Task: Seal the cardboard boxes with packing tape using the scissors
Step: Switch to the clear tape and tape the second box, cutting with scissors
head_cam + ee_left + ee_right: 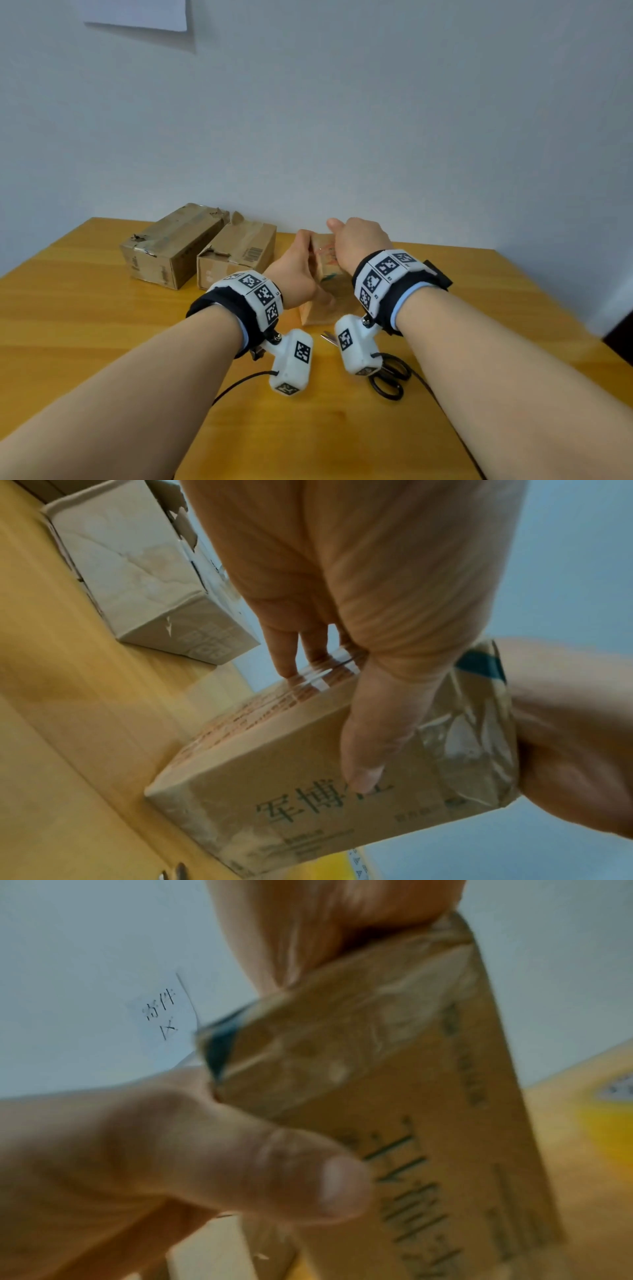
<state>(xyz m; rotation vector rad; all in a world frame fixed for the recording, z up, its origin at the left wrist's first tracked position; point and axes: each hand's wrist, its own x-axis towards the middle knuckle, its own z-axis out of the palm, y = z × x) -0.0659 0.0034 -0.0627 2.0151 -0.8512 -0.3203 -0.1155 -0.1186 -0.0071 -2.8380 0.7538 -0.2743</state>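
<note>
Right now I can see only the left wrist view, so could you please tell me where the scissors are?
Observer: The scissors lie on the table below the right wrist, with the black handles towards the person. Neither of the hands holds them.
Operator: Thank you. How many other boxes are waiting?
Observer: Two worn boxes, one beside the other, lie to the left of the held box.
Operator: And the right hand?
Observer: The right hand lies over the held box's top end, with its thumb raised. The left hand grips the side.
</note>
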